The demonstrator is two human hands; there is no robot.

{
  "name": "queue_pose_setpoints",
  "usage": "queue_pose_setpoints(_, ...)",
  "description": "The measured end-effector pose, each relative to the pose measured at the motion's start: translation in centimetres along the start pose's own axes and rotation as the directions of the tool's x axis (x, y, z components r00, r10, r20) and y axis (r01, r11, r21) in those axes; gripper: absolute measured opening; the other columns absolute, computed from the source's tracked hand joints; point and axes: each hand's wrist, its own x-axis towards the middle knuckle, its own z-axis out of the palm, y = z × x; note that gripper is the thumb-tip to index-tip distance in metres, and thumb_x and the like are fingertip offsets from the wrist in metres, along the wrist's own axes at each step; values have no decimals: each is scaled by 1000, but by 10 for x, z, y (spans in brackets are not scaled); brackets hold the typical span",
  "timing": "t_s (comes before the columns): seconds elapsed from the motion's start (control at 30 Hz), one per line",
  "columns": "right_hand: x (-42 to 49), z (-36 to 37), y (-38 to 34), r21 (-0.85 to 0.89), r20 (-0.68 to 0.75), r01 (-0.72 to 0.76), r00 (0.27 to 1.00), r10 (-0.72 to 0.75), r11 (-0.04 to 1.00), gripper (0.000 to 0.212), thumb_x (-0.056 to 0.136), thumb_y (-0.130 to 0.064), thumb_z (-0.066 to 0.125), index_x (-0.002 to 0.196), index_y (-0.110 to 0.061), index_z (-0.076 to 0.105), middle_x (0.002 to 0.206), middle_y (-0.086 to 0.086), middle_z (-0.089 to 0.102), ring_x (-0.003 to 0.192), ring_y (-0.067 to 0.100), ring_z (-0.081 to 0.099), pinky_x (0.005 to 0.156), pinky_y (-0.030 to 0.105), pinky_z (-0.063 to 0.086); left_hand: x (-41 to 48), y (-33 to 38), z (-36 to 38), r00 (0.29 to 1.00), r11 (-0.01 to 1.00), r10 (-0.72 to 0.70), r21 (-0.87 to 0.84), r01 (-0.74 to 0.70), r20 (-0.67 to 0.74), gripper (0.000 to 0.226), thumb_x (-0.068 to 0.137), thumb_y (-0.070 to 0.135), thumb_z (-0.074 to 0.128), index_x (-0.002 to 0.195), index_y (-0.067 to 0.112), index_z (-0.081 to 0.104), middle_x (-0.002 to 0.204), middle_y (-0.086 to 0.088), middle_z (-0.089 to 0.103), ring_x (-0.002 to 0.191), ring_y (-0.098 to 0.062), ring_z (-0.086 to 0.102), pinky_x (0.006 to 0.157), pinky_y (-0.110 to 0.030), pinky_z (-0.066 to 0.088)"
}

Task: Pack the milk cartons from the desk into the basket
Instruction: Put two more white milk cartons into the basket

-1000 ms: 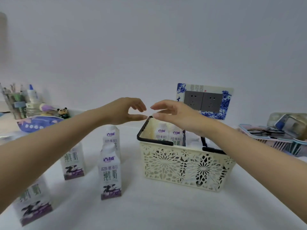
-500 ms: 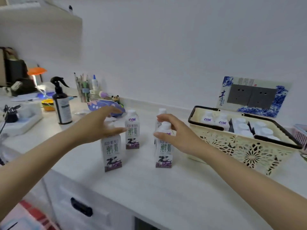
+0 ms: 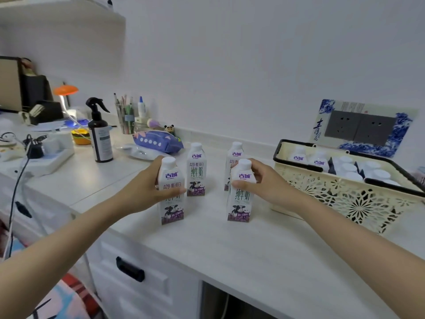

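Observation:
Several white milk cartons with purple cow labels stand upright on the white desk (image 3: 241, 247). My left hand (image 3: 147, 189) wraps the front left carton (image 3: 171, 208). My right hand (image 3: 262, 183) grips the front right carton (image 3: 239, 203) near its top. Both cartons rest on the desk. Behind them stand a second left carton (image 3: 196, 169) and a partly hidden right carton (image 3: 234, 155). The cream lattice basket (image 3: 358, 203) with black handles sits at the right, holding several cartons (image 3: 299, 155) seen from above.
A dark spray bottle (image 3: 101, 137), a pen cup (image 3: 126, 116), a purple pouch (image 3: 158, 141) and a power strip (image 3: 43, 160) crowd the desk's left side. Wall sockets (image 3: 360, 127) sit behind the basket. A drawer with a black handle (image 3: 130, 269) lies below the desk edge.
Both hands came from above the basket leftward to the standing cartons and closed on the two front ones. The camera view swung left and down.

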Motion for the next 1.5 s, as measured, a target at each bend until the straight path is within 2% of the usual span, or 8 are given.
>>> queue_pose_setpoints(0.27,-7,-21,-30,-68,-146,79,985,-88,995,37,70,-32,81,102,-24,64,99,4,74,92,19,69,80,33,57,19,43,3,992,985,113,-122,-119,-56,65,49,60,76,102,25,63,91,9,74,83,-4,70,66,-21,58)
queue_pose_setpoints(0.47,-15,-78,-93,-124,-210,198,952,-221,972,53,60,-41,79,104,-16,65,90,0,74,78,5,70,63,17,55,67,126,2,948,920,316,-236,-312,-19,59,53,58,80,100,27,60,97,0,73,88,-16,71,75,-38,60)
queue_pose_setpoints(0.67,-12,-129,-114,-221,-268,189,932,-246,957,39,63,-38,81,96,-28,62,92,-1,73,82,7,71,65,19,57,117,196,32,875,837,481,-265,-478,-59,46,61,51,76,98,28,63,99,-1,73,88,-17,70,75,-34,60)
queue_pose_setpoints(0.93,-9,-174,-67,-265,-355,117,911,-210,957,43,71,-27,81,108,-20,59,102,8,72,93,20,70,81,41,58,166,207,91,871,820,490,-363,-443,43,42,70,39,78,106,25,61,102,-6,70,87,-19,71,71,-34,61)
queue_pose_setpoints(1.07,-4,-183,-36,-255,-362,76,917,-168,964,50,64,-37,82,107,-24,60,103,2,71,92,15,70,81,37,59,181,196,116,868,830,483,-378,-410,117,49,65,46,75,107,25,61,104,-6,69,87,-21,71,69,-33,61)
queue_pose_setpoints(1.23,-2,-190,-3,-233,-333,19,938,-98,972,51,58,-45,80,103,-31,61,102,-5,72,89,6,69,77,20,55,195,178,143,865,852,448,-402,-336,227,45,73,37,75,113,23,61,108,-3,68,91,-21,70,72,-36,61)
queue_pose_setpoints(1.4,-5,-191,18,-234,-272,-57,962,-9,971,57,60,-44,80,110,-23,64,102,-3,74,92,10,68,84,28,54,195,164,162,852,878,449,-308,-365,269,35,74,37,75,106,24,66,101,4,69,88,-7,63,63,-7,45)
queue_pose_setpoints(1.5,-6,-192,20,-242,-239,-74,971,15,968,52,64,-39,79,111,-18,66,104,0,74,96,14,68,88,32,54,195,159,166,846,881,439,-332,-338,304,35,74,33,77,105,22,67,94,7,69,70,0,61,58,-12,47)
